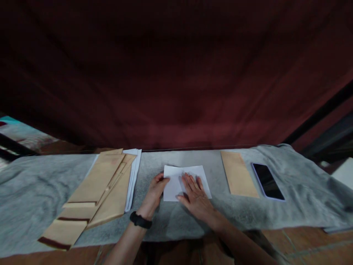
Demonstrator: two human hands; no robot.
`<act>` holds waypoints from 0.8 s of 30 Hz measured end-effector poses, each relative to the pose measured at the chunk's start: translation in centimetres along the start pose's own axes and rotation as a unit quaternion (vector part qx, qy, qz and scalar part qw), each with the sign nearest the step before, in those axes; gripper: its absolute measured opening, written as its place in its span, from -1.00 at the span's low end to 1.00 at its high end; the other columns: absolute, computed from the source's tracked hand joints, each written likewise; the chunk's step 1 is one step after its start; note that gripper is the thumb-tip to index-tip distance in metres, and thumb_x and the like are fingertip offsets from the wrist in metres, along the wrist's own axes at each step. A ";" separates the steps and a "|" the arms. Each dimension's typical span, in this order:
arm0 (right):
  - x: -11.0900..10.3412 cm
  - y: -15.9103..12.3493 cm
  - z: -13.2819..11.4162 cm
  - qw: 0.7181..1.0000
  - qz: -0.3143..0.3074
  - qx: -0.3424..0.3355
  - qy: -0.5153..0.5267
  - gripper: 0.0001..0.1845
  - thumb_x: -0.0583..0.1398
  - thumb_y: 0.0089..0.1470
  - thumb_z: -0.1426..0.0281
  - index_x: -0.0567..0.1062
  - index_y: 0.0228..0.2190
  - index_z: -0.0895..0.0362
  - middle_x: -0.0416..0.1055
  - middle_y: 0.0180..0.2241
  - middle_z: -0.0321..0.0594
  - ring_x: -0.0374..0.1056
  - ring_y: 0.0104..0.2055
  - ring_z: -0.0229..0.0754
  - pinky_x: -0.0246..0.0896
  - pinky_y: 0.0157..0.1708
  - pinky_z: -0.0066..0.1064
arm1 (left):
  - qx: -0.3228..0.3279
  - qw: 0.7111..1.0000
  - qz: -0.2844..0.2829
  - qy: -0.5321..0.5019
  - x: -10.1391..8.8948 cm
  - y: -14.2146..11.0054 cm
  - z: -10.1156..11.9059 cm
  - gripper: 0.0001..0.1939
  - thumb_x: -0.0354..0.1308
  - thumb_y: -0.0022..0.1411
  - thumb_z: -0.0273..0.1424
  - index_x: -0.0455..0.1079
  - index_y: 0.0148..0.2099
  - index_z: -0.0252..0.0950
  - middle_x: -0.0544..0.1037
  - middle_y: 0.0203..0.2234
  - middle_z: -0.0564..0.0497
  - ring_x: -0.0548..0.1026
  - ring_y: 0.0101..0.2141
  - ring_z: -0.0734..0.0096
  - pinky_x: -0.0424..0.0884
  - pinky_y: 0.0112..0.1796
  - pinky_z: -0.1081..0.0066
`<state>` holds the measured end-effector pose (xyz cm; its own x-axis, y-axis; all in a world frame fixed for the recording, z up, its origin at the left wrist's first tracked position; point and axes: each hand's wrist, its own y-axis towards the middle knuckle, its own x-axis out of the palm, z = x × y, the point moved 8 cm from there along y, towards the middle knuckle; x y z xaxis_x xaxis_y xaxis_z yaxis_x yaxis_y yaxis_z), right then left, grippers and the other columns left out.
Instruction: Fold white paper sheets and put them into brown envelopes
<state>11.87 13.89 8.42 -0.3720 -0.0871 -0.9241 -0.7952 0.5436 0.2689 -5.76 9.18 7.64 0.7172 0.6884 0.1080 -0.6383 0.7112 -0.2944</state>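
Observation:
A white sheet of paper [173,189], which looks folded, lies in the middle of the grey cloth. At its left edge my left hand [154,189], with a black band on the wrist, pinches the paper between thumb and fingers. My right hand [195,197] rests flat on the paper's right half, fingers stretched out and slightly spread. To the left lies a fanned pile of brown envelopes [96,180], with several white sheets [133,180] partly under it. A single brown envelope [238,175] lies to the right of my right hand.
A phone [268,181] with a dark screen and pale purple case lies at the right. Grey cloth [154,158] covers the long narrow surface. Behind it hangs a dark red curtain [182,92]. Tiled floor [309,239] shows below the front edge.

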 end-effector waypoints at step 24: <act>-1.4 0.4 9.1 0.672 0.163 0.318 0.649 -0.42 0.22 0.06 -0.02 0.49 -0.02 0.12 0.58 -0.03 -0.05 0.52 -0.05 0.07 0.48 -0.17 -0.17 | -0.026 0.991 -0.108 -0.074 3.0 -1.3 0.2 -0.38 0.40 -0.10 -0.36 0.44 0.08 -0.28 0.66 -0.17 -0.05 0.62 -0.20 0.21 0.51 -0.14 0.29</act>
<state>16.45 21.79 7.35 -0.9088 -0.3082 0.2812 -0.3592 0.9208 -0.1518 -2.82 10.34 8.53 0.7841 0.5372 0.3108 -0.4565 0.8385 -0.2975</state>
